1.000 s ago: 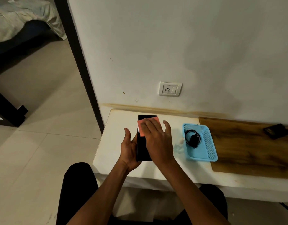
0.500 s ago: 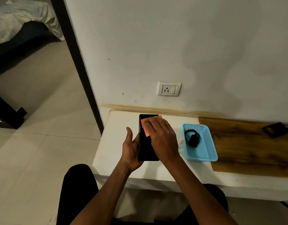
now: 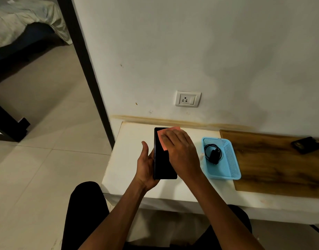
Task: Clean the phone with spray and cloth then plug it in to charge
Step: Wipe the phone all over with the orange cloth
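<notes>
A black phone [image 3: 162, 163] is held screen-up above the white ledge [image 3: 130, 152]. My left hand [image 3: 146, 165] cradles it from below along its left edge, thumb raised. My right hand [image 3: 180, 152] lies flat on the upper screen, pressing a pink cloth [image 3: 163, 136] against it; only the cloth's top and left edges show past my fingers. A black charger with coiled cable [image 3: 213, 154] lies in a blue basket [image 3: 232, 170] to the right. A small clear spray bottle [image 3: 202, 156] peeks out between my right hand and the basket. A white wall socket [image 3: 187, 99] is above.
A wooden board [image 3: 274, 165] covers the ledge's right side, with a dark phone case [image 3: 307, 145] on it near the wall. A dark door frame [image 3: 86, 69] stands left, with tiled floor and a bed beyond. My knees sit below the ledge.
My right hand has slid the pink cloth up and to the right over the top of the screen. The left hand and phone stay nearly where they were.
</notes>
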